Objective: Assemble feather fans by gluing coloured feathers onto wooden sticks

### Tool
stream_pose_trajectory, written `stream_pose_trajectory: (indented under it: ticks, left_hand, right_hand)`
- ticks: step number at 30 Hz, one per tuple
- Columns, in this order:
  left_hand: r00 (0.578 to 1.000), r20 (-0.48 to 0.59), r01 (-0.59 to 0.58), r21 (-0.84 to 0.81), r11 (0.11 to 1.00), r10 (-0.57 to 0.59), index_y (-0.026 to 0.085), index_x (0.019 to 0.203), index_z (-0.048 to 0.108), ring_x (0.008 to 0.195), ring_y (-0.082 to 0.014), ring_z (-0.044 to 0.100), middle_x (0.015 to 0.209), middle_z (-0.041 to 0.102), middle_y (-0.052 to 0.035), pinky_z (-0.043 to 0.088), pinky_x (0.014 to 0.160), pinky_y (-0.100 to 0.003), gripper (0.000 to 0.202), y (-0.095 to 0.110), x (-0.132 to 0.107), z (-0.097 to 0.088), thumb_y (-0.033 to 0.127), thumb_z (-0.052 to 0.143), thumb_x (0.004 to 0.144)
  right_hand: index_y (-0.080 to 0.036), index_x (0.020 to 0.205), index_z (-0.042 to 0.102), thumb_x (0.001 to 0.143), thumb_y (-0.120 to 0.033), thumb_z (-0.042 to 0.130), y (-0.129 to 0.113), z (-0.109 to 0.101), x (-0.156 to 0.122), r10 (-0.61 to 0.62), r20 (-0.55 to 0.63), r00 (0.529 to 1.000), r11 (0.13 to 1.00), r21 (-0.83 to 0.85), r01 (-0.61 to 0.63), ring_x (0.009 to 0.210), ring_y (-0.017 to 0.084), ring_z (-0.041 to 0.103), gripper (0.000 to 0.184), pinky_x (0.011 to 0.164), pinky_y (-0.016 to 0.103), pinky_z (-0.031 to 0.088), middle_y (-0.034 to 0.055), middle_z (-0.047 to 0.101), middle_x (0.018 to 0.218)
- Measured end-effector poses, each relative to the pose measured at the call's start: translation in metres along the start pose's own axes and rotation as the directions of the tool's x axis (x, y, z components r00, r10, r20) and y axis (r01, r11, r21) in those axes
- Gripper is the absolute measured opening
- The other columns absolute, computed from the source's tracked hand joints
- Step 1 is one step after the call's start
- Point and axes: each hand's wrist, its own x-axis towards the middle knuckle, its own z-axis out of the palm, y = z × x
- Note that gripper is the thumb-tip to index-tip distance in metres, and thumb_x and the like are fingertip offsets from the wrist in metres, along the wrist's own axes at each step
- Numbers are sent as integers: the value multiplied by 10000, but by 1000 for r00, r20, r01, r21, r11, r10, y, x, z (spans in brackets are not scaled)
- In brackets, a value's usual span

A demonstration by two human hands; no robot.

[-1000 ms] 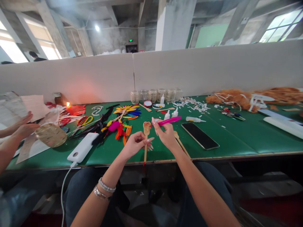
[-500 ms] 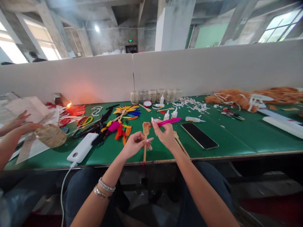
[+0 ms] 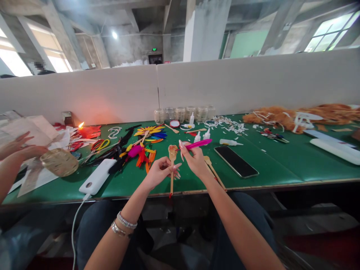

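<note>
Head view looks down on the person's two hands, raised just above the front edge of a green worktop. The left hand has its fingers closed in a pinch around a slim wooden stick, which stands nearly upright. That grip keeps the stick's flat, rust-tinted head up off the surface and turned toward the other hand. The right hand pinches a pink feather near its quill end, a hold close enough for fine steering, with the plume pointing away to the right. The quill end lies just beside the stick's head; whether they touch cannot be told.

Both hands are to the right of a white power bank. Directly behind it lie loose orange, pink and black feathers. Farther right of it sit a black smartphone and white squeeze bottles, within easy reach. Left of it, a co-worker's hands are near a round woven disc.
</note>
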Motion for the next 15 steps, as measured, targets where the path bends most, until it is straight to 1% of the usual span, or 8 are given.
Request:
stream_pose_trajectory:
  ticks: [5, 9, 12, 15]
  left_hand:
    - [999, 13, -40, 12, 999, 40, 140, 630, 471, 534, -138, 620, 580, 635, -25, 504, 523, -235, 377, -1, 1, -1, 429, 712, 640]
    - [998, 23, -55, 31, 998, 54, 147, 619, 447, 539, -147, 624, 576, 638, -25, 506, 536, -248, 376, 0, 0, -1, 418, 706, 653]
    - [998, 24, -60, 43, 997, 59, 147, 619, 448, 549, -149, 627, 580, 640, -28, 507, 548, -250, 371, 0, 0, -1, 415, 703, 657]
    - [999, 20, -47, 35, 998, 46, 144, 623, 458, 551, -149, 626, 580, 635, -28, 508, 547, -251, 380, 0, 1, -2, 429, 709, 644]
  right_hand:
    - [-195, 489, 441, 851, -454, 417, 0, 0, -1, -32, -31, 999, 998, -63, 30, 503, 122, 491, 446, 532, 262, 384, 4, 493, 474]
    - [-194, 491, 447, 846, -459, 419, -1, 0, -1, -47, -41, 998, 997, -68, 44, 505, 123, 492, 444, 528, 264, 386, 9, 503, 484]
    - [-194, 490, 446, 840, -474, 424, -1, 1, -1, -35, -46, 998, 998, -56, 32, 501, 122, 483, 448, 525, 264, 381, 5, 491, 478]
    - [-193, 498, 446, 829, -508, 431, 4, 3, -1, 13, -46, 999, 1000, -7, -13, 499, 115, 464, 457, 520, 258, 368, -6, 471, 480]
